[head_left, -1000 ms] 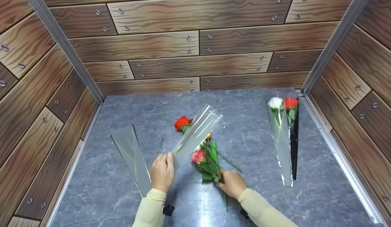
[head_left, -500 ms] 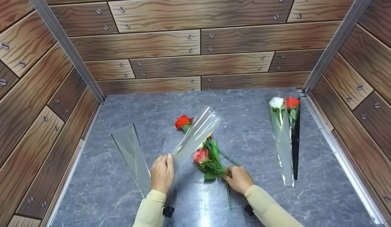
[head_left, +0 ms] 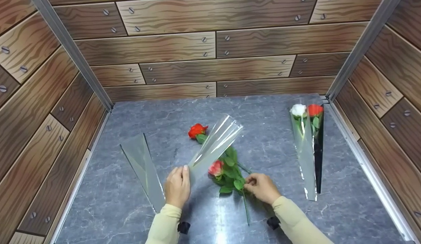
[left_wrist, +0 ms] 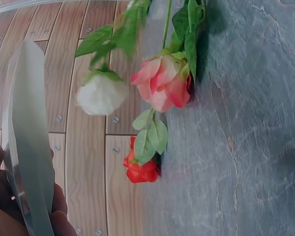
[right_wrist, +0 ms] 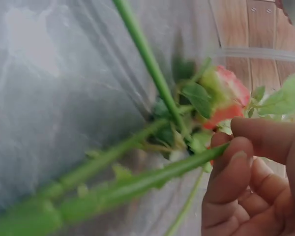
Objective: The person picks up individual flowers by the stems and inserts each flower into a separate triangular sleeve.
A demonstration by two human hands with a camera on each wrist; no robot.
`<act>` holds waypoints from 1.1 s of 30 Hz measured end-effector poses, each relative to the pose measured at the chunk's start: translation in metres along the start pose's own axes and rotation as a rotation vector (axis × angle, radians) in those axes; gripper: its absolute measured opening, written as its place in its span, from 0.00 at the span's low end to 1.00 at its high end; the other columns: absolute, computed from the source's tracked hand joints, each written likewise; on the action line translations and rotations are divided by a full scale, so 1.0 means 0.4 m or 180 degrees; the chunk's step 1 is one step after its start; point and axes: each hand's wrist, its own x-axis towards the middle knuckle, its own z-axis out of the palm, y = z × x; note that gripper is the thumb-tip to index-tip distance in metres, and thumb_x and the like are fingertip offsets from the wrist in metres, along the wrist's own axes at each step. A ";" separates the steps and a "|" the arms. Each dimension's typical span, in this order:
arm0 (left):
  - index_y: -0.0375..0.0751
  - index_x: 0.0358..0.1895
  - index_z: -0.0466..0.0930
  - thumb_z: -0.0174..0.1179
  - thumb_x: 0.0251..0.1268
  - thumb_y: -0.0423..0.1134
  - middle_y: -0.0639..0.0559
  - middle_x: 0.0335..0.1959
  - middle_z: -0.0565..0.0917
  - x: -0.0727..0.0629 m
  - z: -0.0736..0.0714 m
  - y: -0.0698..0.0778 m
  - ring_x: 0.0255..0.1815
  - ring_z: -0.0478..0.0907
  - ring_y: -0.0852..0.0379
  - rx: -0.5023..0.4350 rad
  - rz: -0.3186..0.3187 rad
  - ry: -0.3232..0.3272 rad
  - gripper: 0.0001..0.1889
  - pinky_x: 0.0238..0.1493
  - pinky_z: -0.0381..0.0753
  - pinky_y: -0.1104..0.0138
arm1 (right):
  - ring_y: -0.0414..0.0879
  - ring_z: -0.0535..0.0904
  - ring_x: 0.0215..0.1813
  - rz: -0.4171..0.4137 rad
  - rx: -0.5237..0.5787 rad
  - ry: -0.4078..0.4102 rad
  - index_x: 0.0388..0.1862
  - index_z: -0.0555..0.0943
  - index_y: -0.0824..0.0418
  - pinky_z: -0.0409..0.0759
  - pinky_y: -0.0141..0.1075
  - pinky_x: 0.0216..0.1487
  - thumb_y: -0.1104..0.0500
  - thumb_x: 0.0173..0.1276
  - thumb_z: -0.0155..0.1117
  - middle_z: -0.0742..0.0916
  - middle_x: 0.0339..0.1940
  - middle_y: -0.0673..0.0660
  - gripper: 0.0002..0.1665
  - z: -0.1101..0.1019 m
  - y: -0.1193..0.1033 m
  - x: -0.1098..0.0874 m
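Observation:
My left hand (head_left: 177, 187) grips the narrow end of a clear cellophane flower sleeve (head_left: 215, 144), its wide mouth pointing away to the right. In the left wrist view that sleeve (left_wrist: 32, 142) stands between fingers and thumb. My right hand (head_left: 262, 187) pinches a green stem (right_wrist: 182, 167) between thumb and fingertips. The white rose (left_wrist: 102, 93) appears raised off the table in the left wrist view, its leaves blurred; the sleeve hides its bloom in the head view. A pink rose (head_left: 216, 168) lies beside the lifted leaves. Beyond the sleeve lies a red rose (head_left: 197, 130).
A second flat sleeve (head_left: 142, 166) lies left of my left hand. At the right, a sleeved white rose (head_left: 298, 110) and a sleeved red rose (head_left: 314, 110) lie side by side. Wood-patterned walls (head_left: 213, 47) enclose the grey marbled table (head_left: 156, 118) on three sides.
My right hand has moved slightly right and away from me, and the leaves on the pinched stem have lifted from the pile. The left hand with the sleeve has barely shifted.

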 end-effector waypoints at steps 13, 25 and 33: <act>0.44 0.23 0.77 0.52 0.71 0.38 0.53 0.23 0.76 -0.023 0.030 0.027 0.27 0.74 0.53 -0.0066 0.0283 -0.0089 0.15 0.35 0.76 0.56 | 0.42 0.76 0.28 0.0069 0.0167 0.0541 0.41 0.83 0.61 0.75 0.34 0.29 0.62 0.64 0.66 0.82 0.27 0.50 0.07 -0.061 0.023 0.019; 0.47 0.22 0.74 0.54 0.69 0.38 0.56 0.22 0.73 -0.038 0.038 0.015 0.25 0.70 0.58 -0.0151 0.1163 -0.0182 0.14 0.28 0.71 0.64 | 0.41 0.73 0.20 -0.0168 0.0750 0.1048 0.36 0.83 0.66 0.73 0.30 0.21 0.66 0.63 0.67 0.81 0.21 0.58 0.03 -0.150 -0.008 0.018; 0.46 0.27 0.77 0.54 0.69 0.41 0.56 0.24 0.74 -0.036 0.018 0.003 0.27 0.71 0.58 -0.0003 0.1307 -0.0393 0.11 0.29 0.73 0.63 | 0.40 0.76 0.21 -0.0325 0.0947 0.1507 0.41 0.80 0.76 0.77 0.30 0.23 0.71 0.64 0.63 0.82 0.25 0.62 0.08 -0.251 -0.122 -0.028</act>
